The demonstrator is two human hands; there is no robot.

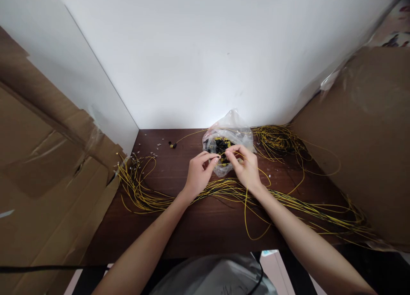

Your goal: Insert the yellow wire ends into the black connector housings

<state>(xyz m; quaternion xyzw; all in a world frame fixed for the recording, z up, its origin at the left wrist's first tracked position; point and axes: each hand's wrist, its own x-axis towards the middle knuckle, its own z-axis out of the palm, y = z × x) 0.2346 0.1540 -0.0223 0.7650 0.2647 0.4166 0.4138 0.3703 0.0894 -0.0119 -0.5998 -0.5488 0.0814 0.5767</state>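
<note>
Over a clear plastic bag (235, 135) of small black and yellow parts (221, 145), my two hands nearly meet. My left hand (201, 171) pinches something small and dark between thumb and forefinger, too tiny to make out. A thin yellow wire runs to the fingertips of my right hand (245, 165), which is closed on it; the wire loops down beside the wrist. Below both hands, a long bundle of yellow and black wires (224, 188) lies across the dark brown table (179, 235).
A tangled wire coil (278, 139) lies at the back right. A small black and yellow piece (173, 145) and scattered pale bits (156, 147) are at the back left. Cardboard (41, 158) stands left, more cardboard (358, 150) right, and a white wall (205, 60) behind.
</note>
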